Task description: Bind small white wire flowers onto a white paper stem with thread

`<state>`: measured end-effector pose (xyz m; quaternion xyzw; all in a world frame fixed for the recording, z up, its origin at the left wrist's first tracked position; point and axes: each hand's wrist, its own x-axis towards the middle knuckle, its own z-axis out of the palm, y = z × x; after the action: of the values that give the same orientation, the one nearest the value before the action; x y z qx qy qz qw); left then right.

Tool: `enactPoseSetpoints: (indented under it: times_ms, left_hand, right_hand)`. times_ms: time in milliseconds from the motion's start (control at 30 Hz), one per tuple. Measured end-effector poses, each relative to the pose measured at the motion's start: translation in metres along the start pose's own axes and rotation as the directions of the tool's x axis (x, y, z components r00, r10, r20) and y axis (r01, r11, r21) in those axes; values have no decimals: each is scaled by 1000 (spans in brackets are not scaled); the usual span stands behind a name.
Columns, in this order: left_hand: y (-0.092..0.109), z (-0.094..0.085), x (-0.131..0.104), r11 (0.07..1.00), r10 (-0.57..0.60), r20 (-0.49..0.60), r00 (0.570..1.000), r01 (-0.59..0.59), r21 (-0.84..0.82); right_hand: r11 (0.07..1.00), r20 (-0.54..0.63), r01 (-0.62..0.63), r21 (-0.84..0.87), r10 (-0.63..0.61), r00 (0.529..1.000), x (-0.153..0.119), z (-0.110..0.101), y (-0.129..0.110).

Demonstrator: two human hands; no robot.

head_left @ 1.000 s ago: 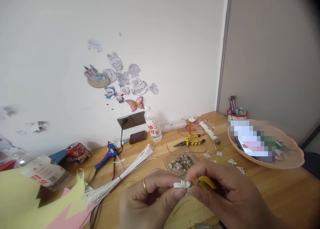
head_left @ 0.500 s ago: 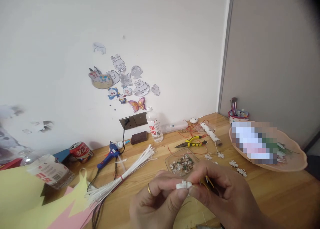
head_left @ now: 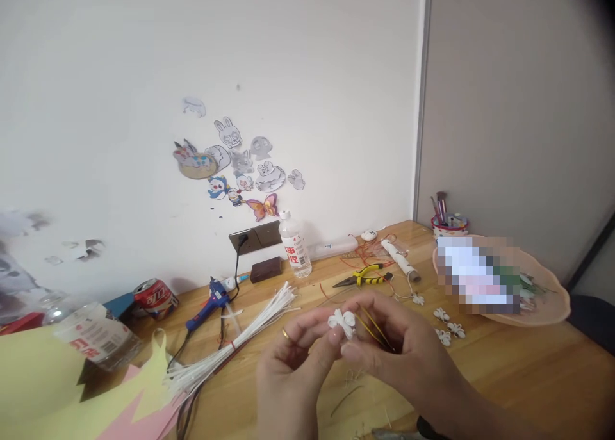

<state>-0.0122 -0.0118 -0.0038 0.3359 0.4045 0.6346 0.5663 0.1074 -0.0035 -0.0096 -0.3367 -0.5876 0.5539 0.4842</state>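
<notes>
A small white flower-shaped cord knot (head_left: 343,322) is pinched between the thumb and fingers of my left hand (head_left: 295,357), which wears a gold ring. My right hand (head_left: 408,341) is closed too, with gold-coloured tweezers (head_left: 371,325) tucked among its fingers. Its thumb tip is against the knot's lower right side. More white cord flowers (head_left: 455,330) lie on the wooden table (head_left: 500,382) beyond my right hand. Yellow-and-black pliers (head_left: 364,276) lie behind my hands.
A bundle of white cord (head_left: 250,328) and a blue glue gun (head_left: 211,301) lie left, near coloured paper (head_left: 43,376) and a red can (head_left: 155,298). A water bottle (head_left: 294,244) stands by the wall. At right is a peach tray (head_left: 552,286), its contents partly blurred.
My hands have risen slightly, and the knot has turned so its loops face me. The tweezers show more clearly. My hands now cover the dish of beads.
</notes>
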Motion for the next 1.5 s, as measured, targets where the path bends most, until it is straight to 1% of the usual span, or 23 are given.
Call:
enactPoseSetpoints:
  times_ms: [67,133,267,333,433,533,633,700,800,900,1000,1067,1100,1167,1233,1300,1400,1500]
  left_hand:
    - [-1,-1,0,1000,-7,-15,1000,8,24]
    - [-2,-3,1,998,-23,-16,1000,24,54]
    - [-6,-7,2,992,-79,52,995,73,106]
    - [-8,-8,2,985,-90,78,993,77,151]
    - [-8,-7,0,964,-55,115,992,22,265]
    - [-8,-5,-4,932,-42,157,987,-18,361]
    - [-9,-3,-8,931,-72,182,981,1,364]
    - [-10,-2,-11,939,-92,188,978,23,344]
    - [-12,3,-19,940,-86,215,973,8,342]
    - [-15,8,-27,934,-56,242,969,-35,357]
    - [-20,12,-33,937,-53,239,970,-34,348]
    - [-24,13,-37,945,-92,205,974,21,326]
    - [-26,14,-38,948,-121,175,977,61,313]
    - [-29,16,-42,952,-171,112,979,135,275]
    - [-32,18,-47,959,-188,81,979,165,233]
    - [-35,21,-51,959,-189,84,978,166,231]
    - [-39,24,-54,942,-199,96,975,163,292]
    - [-40,25,-50,925,-205,120,971,153,347]
  right_hand:
    - [999,-4,8,46,-7,1000,0,-2,1]
    - [999,-12,19,46,-19,1000,1,-4,4]
    - [999,-72,-16,-46,13,997,-2,-9,6]
    - [995,-94,-26,-98,16,995,-6,-12,5]
    - [985,-79,-43,-169,30,996,-14,-17,4]
    - [983,-55,-42,-180,33,998,-21,-22,4]
    - [990,-23,-55,-131,52,998,-25,-27,2]
    - [994,-12,-85,-75,84,996,-28,-29,0]
    - [985,-9,-170,23,170,985,-34,-31,-3]
    - [948,17,-279,154,280,960,-43,-34,-2]
    - [894,119,-343,288,322,939,-53,-40,1]
    - [872,167,-355,337,316,934,-58,-44,3]
    - [868,170,-352,351,310,935,-60,-46,4]
    - [875,138,-321,362,291,947,-63,-48,6]
    - [892,94,-282,353,266,959,-66,-50,8]
    - [910,55,-253,330,249,967,-70,-52,11]
    - [931,33,-240,275,241,970,-75,-55,15]
    - [954,6,-228,194,231,973,-75,-61,16]
